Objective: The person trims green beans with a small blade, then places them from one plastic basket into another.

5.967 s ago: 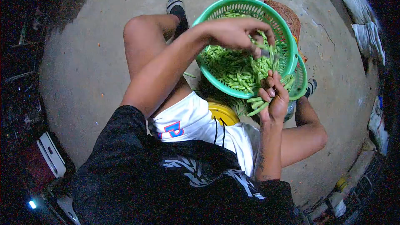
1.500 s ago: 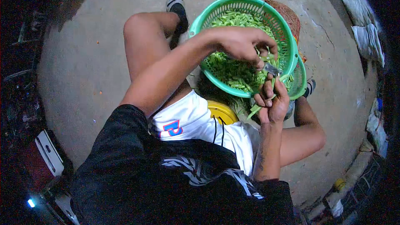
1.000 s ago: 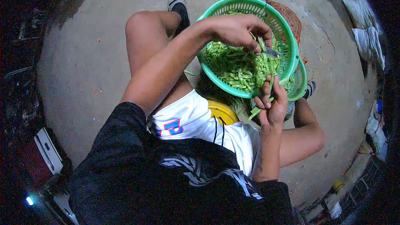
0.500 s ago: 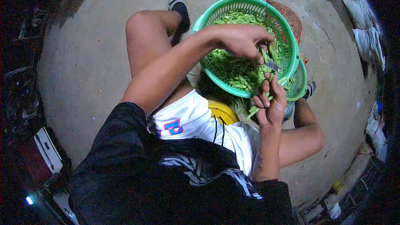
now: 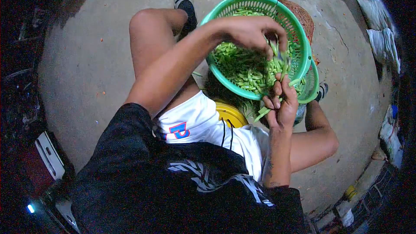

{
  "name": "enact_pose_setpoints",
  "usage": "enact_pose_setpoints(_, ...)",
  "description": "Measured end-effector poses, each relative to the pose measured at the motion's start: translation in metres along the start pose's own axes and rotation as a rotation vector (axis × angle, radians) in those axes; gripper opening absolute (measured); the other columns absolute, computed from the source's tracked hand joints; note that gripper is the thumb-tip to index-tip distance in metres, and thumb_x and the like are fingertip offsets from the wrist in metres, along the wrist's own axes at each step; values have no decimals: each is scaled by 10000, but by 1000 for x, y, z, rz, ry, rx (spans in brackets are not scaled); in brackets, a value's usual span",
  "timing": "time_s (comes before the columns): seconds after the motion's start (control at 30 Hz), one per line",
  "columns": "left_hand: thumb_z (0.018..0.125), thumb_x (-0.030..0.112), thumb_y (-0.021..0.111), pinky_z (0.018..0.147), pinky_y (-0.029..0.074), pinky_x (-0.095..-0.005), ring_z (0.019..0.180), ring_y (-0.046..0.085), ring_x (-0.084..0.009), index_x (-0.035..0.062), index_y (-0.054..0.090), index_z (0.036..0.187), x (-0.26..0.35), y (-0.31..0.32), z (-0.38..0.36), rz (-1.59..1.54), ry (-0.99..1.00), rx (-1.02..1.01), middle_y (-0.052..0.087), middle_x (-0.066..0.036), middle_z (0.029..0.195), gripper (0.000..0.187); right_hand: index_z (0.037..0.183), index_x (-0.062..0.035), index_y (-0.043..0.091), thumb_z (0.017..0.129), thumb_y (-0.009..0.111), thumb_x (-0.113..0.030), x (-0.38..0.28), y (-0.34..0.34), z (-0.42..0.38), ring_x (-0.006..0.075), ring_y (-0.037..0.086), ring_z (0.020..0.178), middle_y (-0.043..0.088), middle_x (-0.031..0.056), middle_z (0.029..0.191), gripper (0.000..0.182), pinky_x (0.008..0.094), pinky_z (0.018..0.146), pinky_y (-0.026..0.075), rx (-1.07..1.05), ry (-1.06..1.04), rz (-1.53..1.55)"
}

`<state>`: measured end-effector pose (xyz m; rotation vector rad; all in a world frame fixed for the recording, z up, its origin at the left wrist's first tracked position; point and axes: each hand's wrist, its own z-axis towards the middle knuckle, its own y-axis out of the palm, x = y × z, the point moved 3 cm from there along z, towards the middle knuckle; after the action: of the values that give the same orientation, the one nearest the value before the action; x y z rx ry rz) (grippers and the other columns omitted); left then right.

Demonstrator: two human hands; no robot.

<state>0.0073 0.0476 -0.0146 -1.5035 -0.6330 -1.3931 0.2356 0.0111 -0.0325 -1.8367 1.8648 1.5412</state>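
My left hand (image 5: 253, 34) reaches over the green plastic basket (image 5: 232, 87), its fingers curled around a small knife (image 5: 284, 55). Only a blurred bit of the metal blade shows; the handle is hidden in the fingers. Just below it, my right hand (image 5: 284, 104) is palm up and closed on long green beans (image 5: 262, 113), whose ends stick out on both sides of the fingers. Cut green bean pieces (image 5: 249, 78) fill much of the basket, and some slices lie just beneath the blade.
A second green basket (image 5: 313, 89) is partly under the first. Behind them sits a reddish-brown mesh sack (image 5: 299, 13). A yellow round object (image 5: 232, 113) is between my legs. White sacks (image 5: 383, 47) lie along the right side of the concrete floor (image 5: 86, 82).
My left hand with the knife has lifted slightly away from my right hand. More cut pieces show between the hands. My right hand has stayed nearly in place.
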Motion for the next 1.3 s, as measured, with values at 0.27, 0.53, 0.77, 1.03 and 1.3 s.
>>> enact_pose_setpoints(0.27, 846, 40, 725, 883, 506, -328, 993, 629, -147, 6, 605, 1227, 5, 19, 2, -156, -140, -95, 673, -71, 1103, 401, 1157, -29, 616, 1063, 551, -295, 0, -1, 0, 33, 300, 450, 527, -33, 741, 289, 196, 435, 261, 43, 3, 34)
enact_pose_setpoints(0.53, 836, 57, 736, 849, 513, -334, 953, 633, -155, 2, 616, 1225, 8, 16, 2, -108, -139, -64, 682, -66, 1043, 411, 1136, -16, 631, 1052, 563, -276, 0, -6, 2, 34, 288, 444, 525, -32, 735, 281, 200, 425, 256, 28, 24, 51)
enact_pose_setpoints(0.77, 825, 56, 744, 888, 498, -318, 988, 614, -152, 43, 643, 1216, -8, -11, -5, -162, -120, 12, 673, -61, 1063, 404, 1093, -31, 628, 1049, 561, -244, 2, -6, 3, 32, 289, 449, 500, -37, 716, 227, 202, 431, 259, -39, 15, 124)
enact_pose_setpoints(1.03, 815, 35, 738, 886, 492, -323, 1055, 591, -147, 23, 610, 1209, 2, 8, 1, -82, -83, -18, 658, -64, 1085, 415, 1119, -38, 627, 1048, 577, -248, 3, -7, 2, 29, 297, 436, 513, -41, 697, 228, 201, 421, 256, 33, -18, 139)
enact_pose_setpoints(1.3, 828, 23, 715, 961, 483, -343, 1071, 611, -160, 32, 628, 1203, 14, 23, 1, -89, -110, -105, 662, -73, 1090, 385, 1125, -22, 627, 1045, 578, -223, 3, -1, 4, 36, 299, 434, 497, -22, 663, 222, 207, 423, 263, 97, -60, 139)
